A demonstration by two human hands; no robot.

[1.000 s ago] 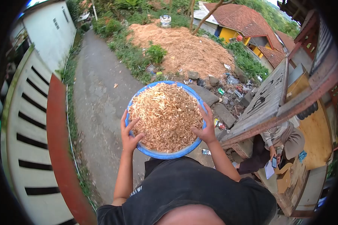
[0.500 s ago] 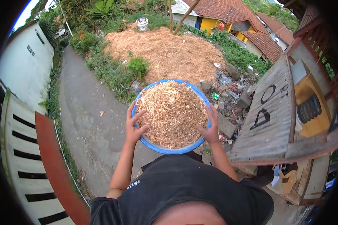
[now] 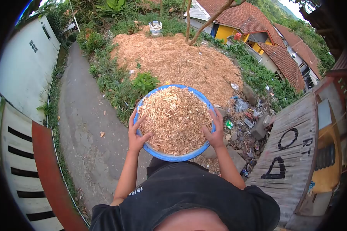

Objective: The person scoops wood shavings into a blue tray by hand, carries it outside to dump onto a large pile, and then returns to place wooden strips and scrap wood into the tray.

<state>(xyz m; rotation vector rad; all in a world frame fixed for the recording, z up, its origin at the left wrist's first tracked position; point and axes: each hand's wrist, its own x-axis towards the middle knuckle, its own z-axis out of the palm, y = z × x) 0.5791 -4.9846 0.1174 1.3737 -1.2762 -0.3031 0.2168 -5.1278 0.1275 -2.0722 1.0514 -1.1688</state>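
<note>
A round blue basin (image 3: pixel 180 157), heaped with pale wood shavings (image 3: pixel 176 119), is held level in front of my body. My left hand (image 3: pixel 138 133) grips its left rim, with the thumb over the edge onto the shavings. On the opposite side my right hand (image 3: pixel 216 131) holds the right rim, its thumb likewise inside. The fingers of both hands lie along the outside and top of the rim, and their undersides are hidden.
Ahead lies a broad mound of wood shavings (image 3: pixel 181 61), with a white sack (image 3: pixel 155 29) at its back. Rubble and litter (image 3: pixel 254 127) lie to the right, beside a painted corrugated sheet (image 3: pixel 283 150). A paved path (image 3: pixel 81 104) runs along the left, past a white wall (image 3: pixel 23 69).
I have moved forward with the basin; the mound and rubble look nearer, and the corrugated sheet has shifted down and to the right. Both hands keep the same hold on the rim.
</note>
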